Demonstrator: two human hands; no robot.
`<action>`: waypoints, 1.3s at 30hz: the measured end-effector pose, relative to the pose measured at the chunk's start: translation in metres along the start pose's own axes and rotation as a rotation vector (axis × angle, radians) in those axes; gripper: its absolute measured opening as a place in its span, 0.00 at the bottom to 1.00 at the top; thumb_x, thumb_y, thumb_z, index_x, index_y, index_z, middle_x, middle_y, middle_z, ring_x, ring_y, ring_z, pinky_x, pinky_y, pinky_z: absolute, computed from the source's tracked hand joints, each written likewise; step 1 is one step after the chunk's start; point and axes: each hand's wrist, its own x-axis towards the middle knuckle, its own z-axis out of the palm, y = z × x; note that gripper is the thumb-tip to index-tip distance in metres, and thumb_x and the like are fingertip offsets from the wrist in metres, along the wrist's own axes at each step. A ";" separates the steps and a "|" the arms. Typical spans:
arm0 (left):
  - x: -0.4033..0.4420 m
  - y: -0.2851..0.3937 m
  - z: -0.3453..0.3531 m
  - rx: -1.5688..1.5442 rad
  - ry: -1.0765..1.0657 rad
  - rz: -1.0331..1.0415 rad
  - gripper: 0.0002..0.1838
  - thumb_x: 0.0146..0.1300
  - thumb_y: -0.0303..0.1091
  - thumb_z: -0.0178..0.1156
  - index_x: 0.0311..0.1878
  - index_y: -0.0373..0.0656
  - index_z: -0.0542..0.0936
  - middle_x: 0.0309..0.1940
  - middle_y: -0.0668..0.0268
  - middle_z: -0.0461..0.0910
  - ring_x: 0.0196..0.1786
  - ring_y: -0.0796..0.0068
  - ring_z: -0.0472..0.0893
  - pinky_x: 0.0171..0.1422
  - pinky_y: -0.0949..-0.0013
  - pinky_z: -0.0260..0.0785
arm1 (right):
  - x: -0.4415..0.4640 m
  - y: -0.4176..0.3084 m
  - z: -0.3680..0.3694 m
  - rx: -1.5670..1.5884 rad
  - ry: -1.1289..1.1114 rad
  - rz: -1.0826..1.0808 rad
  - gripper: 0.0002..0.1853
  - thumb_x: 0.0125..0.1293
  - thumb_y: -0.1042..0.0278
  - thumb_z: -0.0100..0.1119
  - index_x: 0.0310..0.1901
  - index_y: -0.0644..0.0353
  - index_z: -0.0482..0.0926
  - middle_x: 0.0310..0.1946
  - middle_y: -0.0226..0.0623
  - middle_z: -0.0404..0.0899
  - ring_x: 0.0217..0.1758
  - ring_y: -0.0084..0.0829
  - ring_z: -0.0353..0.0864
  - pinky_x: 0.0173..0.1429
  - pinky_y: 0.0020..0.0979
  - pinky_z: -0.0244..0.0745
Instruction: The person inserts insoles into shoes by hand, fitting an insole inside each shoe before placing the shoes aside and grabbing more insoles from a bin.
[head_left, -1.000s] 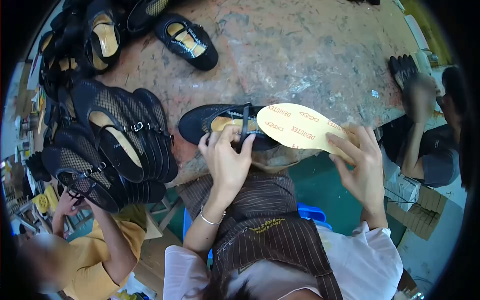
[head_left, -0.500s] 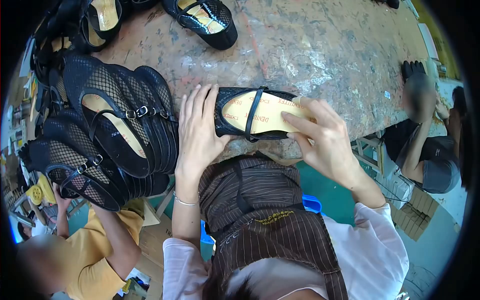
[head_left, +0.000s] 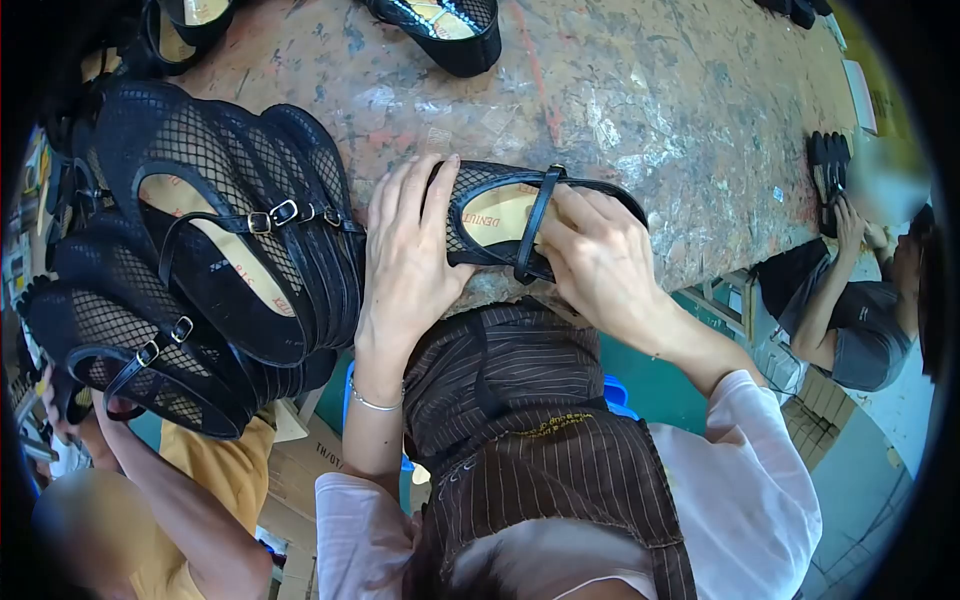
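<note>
A black mesh shoe (head_left: 482, 178) with a thin ankle strap (head_left: 538, 222) lies sideways on the worktable, toe to the left. Inside it shows a cream insole (head_left: 489, 213) printed with red lettering. My left hand (head_left: 408, 250) grips the toe end, fingers over the far side and thumb at the near side. Bent fingers of my right hand (head_left: 608, 262) reach into the shoe behind the strap and press on the insole; their tips are partly hidden. Close to my left hand stands a stack of black mesh shoes (head_left: 235, 180) with buckled straps.
Another black shoe (head_left: 470, 52) with a beaded strap stands at the far side of the paint-stained worktable (head_left: 660, 110). More dark shoes (head_left: 185, 35) are at the back left. One co-worker in a yellow top (head_left: 215, 470) sits left; another in dark clothes (head_left: 870, 330) handles black items at right.
My right hand has moved from the heel end of the insole into the shoe, where the insole now sits lower. My left hand stays at the toe. The view has shifted slightly.
</note>
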 end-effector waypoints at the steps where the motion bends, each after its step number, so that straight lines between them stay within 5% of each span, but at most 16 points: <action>1: 0.000 0.000 0.002 0.015 0.016 0.011 0.53 0.32 0.26 0.80 0.70 0.41 0.69 0.67 0.53 0.69 0.72 0.48 0.67 0.79 0.49 0.58 | -0.001 -0.001 0.000 -0.019 -0.007 0.012 0.13 0.47 0.74 0.63 0.37 0.66 0.84 0.42 0.44 0.79 0.46 0.41 0.80 0.49 0.39 0.77; 6: -0.024 0.023 0.011 -0.071 0.140 0.181 0.36 0.42 0.25 0.76 0.61 0.39 0.77 0.59 0.54 0.75 0.67 0.50 0.73 0.79 0.43 0.56 | 0.003 -0.007 -0.001 -0.068 -0.159 0.078 0.13 0.48 0.72 0.63 0.37 0.64 0.85 0.47 0.42 0.78 0.52 0.40 0.79 0.51 0.37 0.77; 9: -0.023 0.037 0.027 -0.043 -0.080 0.103 0.29 0.48 0.27 0.72 0.57 0.35 0.79 0.58 0.54 0.75 0.64 0.54 0.74 0.80 0.43 0.52 | 0.000 -0.012 -0.007 -0.163 -0.145 0.083 0.14 0.49 0.74 0.66 0.40 0.61 0.86 0.50 0.43 0.75 0.57 0.42 0.74 0.58 0.41 0.73; 13: -0.021 0.037 0.029 0.070 -0.076 0.135 0.35 0.53 0.33 0.73 0.67 0.50 0.77 0.56 0.55 0.73 0.62 0.55 0.73 0.79 0.41 0.52 | -0.009 -0.004 -0.038 -0.220 -0.074 0.250 0.27 0.47 0.75 0.72 0.53 0.60 0.82 0.54 0.44 0.74 0.63 0.48 0.68 0.69 0.46 0.62; 14: -0.020 0.042 0.029 0.079 -0.082 0.118 0.35 0.54 0.36 0.73 0.69 0.57 0.77 0.55 0.55 0.73 0.61 0.55 0.72 0.78 0.40 0.52 | -0.012 0.000 -0.051 -0.188 -0.053 0.415 0.35 0.44 0.75 0.76 0.59 0.59 0.76 0.56 0.46 0.76 0.62 0.50 0.73 0.63 0.45 0.68; 18: -0.014 0.058 0.031 0.171 -0.141 0.069 0.33 0.57 0.41 0.72 0.69 0.66 0.77 0.54 0.54 0.70 0.61 0.53 0.70 0.77 0.37 0.51 | -0.018 0.017 -0.045 0.063 -0.117 0.654 0.30 0.48 0.75 0.74 0.55 0.59 0.74 0.48 0.49 0.81 0.49 0.52 0.84 0.47 0.48 0.77; 27: -0.011 0.057 0.036 0.154 -0.136 0.054 0.35 0.56 0.43 0.73 0.69 0.65 0.77 0.56 0.52 0.71 0.62 0.52 0.70 0.76 0.36 0.51 | 0.006 0.043 -0.030 -0.024 -0.318 0.699 0.17 0.49 0.74 0.70 0.42 0.63 0.78 0.38 0.49 0.83 0.44 0.53 0.85 0.48 0.47 0.77; 30: -0.007 0.054 0.039 0.138 -0.128 0.073 0.35 0.56 0.42 0.73 0.70 0.66 0.76 0.58 0.50 0.71 0.62 0.51 0.70 0.77 0.36 0.51 | 0.011 0.053 -0.030 0.008 -0.393 0.702 0.18 0.50 0.76 0.68 0.45 0.63 0.79 0.44 0.49 0.83 0.49 0.52 0.84 0.50 0.45 0.77; 33: -0.006 0.057 0.033 0.123 -0.250 0.085 0.35 0.56 0.39 0.73 0.69 0.51 0.76 0.57 0.49 0.72 0.64 0.49 0.70 0.79 0.38 0.51 | -0.007 0.045 -0.032 0.251 -0.034 0.421 0.16 0.52 0.74 0.68 0.45 0.61 0.83 0.47 0.45 0.84 0.56 0.49 0.83 0.64 0.47 0.76; 35: -0.025 0.061 0.014 -0.130 -0.082 0.120 0.34 0.56 0.38 0.73 0.67 0.43 0.76 0.60 0.51 0.72 0.68 0.50 0.70 0.79 0.42 0.55 | -0.021 0.033 -0.038 0.108 0.169 0.055 0.14 0.51 0.74 0.69 0.42 0.60 0.84 0.49 0.42 0.82 0.60 0.46 0.81 0.74 0.54 0.65; 37: -0.059 0.068 -0.028 -0.150 0.314 0.175 0.19 0.55 0.33 0.72 0.51 0.41 0.85 0.58 0.56 0.76 0.62 0.49 0.76 0.71 0.43 0.64 | -0.040 0.026 -0.047 0.090 0.041 -0.122 0.13 0.51 0.73 0.70 0.41 0.60 0.85 0.45 0.42 0.82 0.59 0.46 0.82 0.76 0.56 0.60; 39: -0.099 0.065 -0.070 0.008 0.715 0.123 0.24 0.60 0.32 0.69 0.59 0.39 0.77 0.63 0.55 0.72 0.67 0.52 0.72 0.74 0.46 0.61 | -0.048 0.035 -0.054 0.048 -0.091 -0.258 0.12 0.51 0.72 0.71 0.39 0.60 0.85 0.41 0.42 0.83 0.58 0.46 0.82 0.78 0.58 0.56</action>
